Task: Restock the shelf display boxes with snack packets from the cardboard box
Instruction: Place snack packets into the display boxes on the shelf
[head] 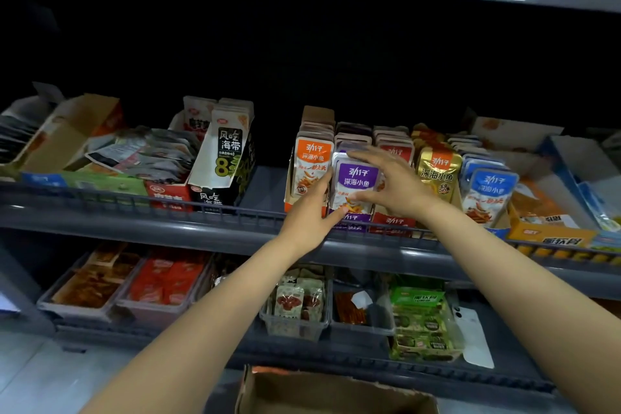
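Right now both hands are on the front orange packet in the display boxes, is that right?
Not orange. The head view shows the left hand and right hand on the front purple packet; the orange packets stand just left of it.

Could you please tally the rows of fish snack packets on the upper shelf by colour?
Orange row: 1
Purple row: 1
Red row: 1
Gold row: 1
Blue row: 1
Total: 5
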The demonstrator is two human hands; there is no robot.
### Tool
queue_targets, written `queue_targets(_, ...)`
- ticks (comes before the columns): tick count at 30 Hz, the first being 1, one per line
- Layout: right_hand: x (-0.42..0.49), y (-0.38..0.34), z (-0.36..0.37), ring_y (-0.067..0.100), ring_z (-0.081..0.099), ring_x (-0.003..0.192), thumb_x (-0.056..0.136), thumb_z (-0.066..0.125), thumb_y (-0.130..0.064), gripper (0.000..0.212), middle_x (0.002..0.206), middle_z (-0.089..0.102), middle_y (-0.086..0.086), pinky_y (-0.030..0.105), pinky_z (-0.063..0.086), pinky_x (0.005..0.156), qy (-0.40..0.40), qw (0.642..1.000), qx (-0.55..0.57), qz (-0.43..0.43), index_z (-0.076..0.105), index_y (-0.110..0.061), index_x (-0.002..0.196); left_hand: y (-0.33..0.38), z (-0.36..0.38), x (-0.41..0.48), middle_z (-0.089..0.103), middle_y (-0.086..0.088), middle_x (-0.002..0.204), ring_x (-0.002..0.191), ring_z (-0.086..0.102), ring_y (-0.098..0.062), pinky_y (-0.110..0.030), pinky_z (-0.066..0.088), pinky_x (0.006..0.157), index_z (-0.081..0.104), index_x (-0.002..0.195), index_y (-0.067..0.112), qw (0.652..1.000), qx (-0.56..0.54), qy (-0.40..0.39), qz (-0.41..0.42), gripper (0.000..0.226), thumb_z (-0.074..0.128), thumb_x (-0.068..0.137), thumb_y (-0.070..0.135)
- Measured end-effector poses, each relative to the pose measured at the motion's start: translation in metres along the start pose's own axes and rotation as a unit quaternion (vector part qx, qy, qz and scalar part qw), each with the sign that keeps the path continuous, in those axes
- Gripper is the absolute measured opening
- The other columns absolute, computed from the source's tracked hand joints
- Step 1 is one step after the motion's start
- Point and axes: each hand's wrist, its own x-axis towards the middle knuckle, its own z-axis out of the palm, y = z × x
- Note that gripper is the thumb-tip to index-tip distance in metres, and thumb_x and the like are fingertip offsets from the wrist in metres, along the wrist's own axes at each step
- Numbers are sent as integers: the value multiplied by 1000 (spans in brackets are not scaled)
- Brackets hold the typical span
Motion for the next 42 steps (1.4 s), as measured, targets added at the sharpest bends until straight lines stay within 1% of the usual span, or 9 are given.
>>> queue_targets(4, 2, -2, -2, 16, 22, 143, 76, 74, -42, 83, 152, 33, -2, 39, 11, 118, -22, 999, -49, -2, 31, -29, 145, 4, 0, -3, 38, 3, 148, 130, 41, -11, -33, 43, 103, 11, 152, 25, 1000, 7, -12, 2, 74, 56, 93, 32)
queue_targets(11, -2, -10, -11, 21, 24, 141, 80, 71, -37, 85, 156, 23, -1, 41, 34, 110, -71, 997, -22, 24, 20, -31, 149, 17, -4, -9, 42, 0, 145, 130, 42, -14, -29, 40, 103, 12, 151, 23, 1000, 8, -6, -3, 71, 55, 94, 30)
queue_targets(14, -12, -11, -14, 19, 22, 143, 82, 69, -37, 85, 157, 21, -3, 41, 32, 112, -49, 998, -14, 21, 18, -32, 149, 19, -9, -17, 37, 0, 149, 134, 37, -15, -26, 36, 100, 10, 151, 20, 999, 31, 12, -3, 72, 54, 95, 30)
queue_targets(18, -34, -9, -25, 18, 22, 143, 84, 66, -40, 79, 157, 22, -2, 38, 29, 112, -3, 999, 17, 38, 21, -33, 148, 20, -16, -29, 26, 0, 155, 142, 25, -16, -35, 29, 112, 11, 152, 21, 998, 60, 26, -3, 73, 54, 94, 37)
queue_targets(23, -80, -13, -25, 14, 26, 140, 86, 65, -38, 73, 154, 28, -3, 35, 26, 115, -5, 998, 52, 44, 26, -28, 147, 28, -14, -59, 28, 2, 154, 141, 24, -15, -35, 26, 113, 17, 151, 22, 996, 83, 39, 18, 69, 52, 94, 39)
queue_targets(27, -129, -15, -1, 1, 26, 135, 87, 64, -37, 70, 152, 29, -9, 22, 24, 110, -36, 994, 87, 55, 28, -29, 146, 15, 6, -94, 26, 4, 155, 142, 21, -14, -34, 23, 115, 18, 151, 23, 989, 147, 1, 28, 69, 47, 94, 49)
queue_targets(34, -214, 7, 78, 6, 23, 141, 85, 64, -44, 73, 155, 23, -12, 26, 25, 114, -140, 979, 98, 110, 25, -36, 146, -49, 55, -168, 26, 4, 155, 143, 20, -14, -34, 21, 117, 20, 150, 23, 974, 194, -109, -33, 67, 43, 94, 52)
queue_targets(38, -255, 25, 129, 10, 20, 143, 85, 63, -46, 76, 156, 22, -9, 21, 20, 111, -201, 965, 95, 140, 24, -30, 148, -94, 79, -207, 24, 1, 156, 143, 20, -18, -36, 23, 116, 18, 151, 21, 952, 226, -184, -95, 69, 42, 94, 53)
queue_targets(42, -288, 42, 179, 13, 21, 143, 85, 64, -46, 78, 156, 21, -6, 27, 21, 114, -258, 941, 105, 191, 23, -29, 149, -136, 100, -235, 30, -2, 153, 141, 27, -21, -43, 25, 114, 23, 149, 19, 925, 256, -231, -160, 70, 42, 93, 55)
